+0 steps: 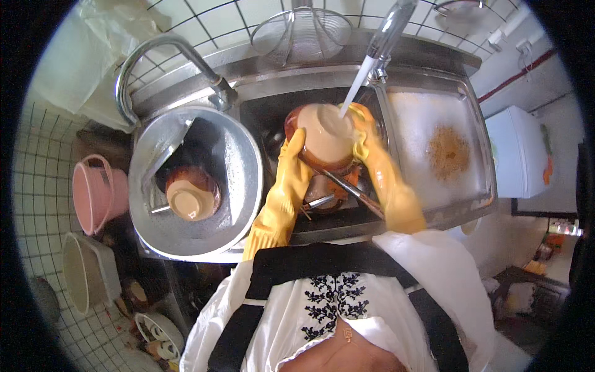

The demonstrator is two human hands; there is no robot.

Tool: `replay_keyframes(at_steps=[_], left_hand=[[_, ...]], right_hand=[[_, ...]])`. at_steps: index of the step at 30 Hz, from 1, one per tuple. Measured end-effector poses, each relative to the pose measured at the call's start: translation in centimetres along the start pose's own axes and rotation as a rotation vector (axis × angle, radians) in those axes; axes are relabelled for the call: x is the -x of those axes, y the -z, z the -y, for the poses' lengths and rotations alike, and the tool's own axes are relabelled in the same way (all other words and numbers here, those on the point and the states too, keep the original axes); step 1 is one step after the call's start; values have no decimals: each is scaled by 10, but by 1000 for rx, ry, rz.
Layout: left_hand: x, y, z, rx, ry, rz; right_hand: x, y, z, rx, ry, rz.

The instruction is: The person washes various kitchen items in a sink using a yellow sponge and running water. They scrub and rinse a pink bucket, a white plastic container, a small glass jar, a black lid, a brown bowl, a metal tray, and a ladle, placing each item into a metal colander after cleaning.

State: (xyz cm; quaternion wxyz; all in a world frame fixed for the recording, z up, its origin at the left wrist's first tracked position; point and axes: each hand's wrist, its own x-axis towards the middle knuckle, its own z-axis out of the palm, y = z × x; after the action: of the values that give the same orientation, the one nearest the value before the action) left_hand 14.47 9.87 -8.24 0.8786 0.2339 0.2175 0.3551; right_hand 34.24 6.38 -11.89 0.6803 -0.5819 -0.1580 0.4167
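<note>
Both of my hands wear yellow rubber gloves. Between them, a ceramic bowl (327, 132) with a beige base and brown glazed rim is held upside down over the middle sink basin (265, 104). My left hand (295, 160) grips its left side, thumb on the outer wall. My right hand (367, 135) is at the right side, its fingers partly hidden. A stream of water (357, 84) from the faucet (390, 30) strikes the base near my right hand. Below lie another brown bowl (321, 186) and a long-handled metal utensil (351, 189), both partly covered.
At left, a large metal basin (257, 186) holds an upturned brown bowl (188, 197) and a long metal utensil (169, 156). A second faucet (123, 88) arches over it. White suds with a brown patch fill the right sink basin (490, 181). A wire strainer (302, 35) is behind.
</note>
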Motion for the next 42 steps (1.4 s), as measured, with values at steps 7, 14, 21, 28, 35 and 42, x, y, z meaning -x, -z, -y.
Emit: replay_keyframes(at_steps=[7,14,21,28,35,42], left_hand=[[-26,-9,30,24,-109,-260],[57,46,-62,-605,-36,-477],[131,112,-142,-126,-446,-444],[167,181,-155,-471,-531,-516],[177,189,-167,-309,-383,-550],[169,195,-205,-856,-152,-831]], right_hand=[[64,-40,-24,812,1063,-111],[14,29,-36,782,-13,224],[-12,85,-113,1644,320,815],[-12,91,-169,1019,-155,311],[-1,75,-131,1555,278,576],[28,16,-1,1662,67,763]])
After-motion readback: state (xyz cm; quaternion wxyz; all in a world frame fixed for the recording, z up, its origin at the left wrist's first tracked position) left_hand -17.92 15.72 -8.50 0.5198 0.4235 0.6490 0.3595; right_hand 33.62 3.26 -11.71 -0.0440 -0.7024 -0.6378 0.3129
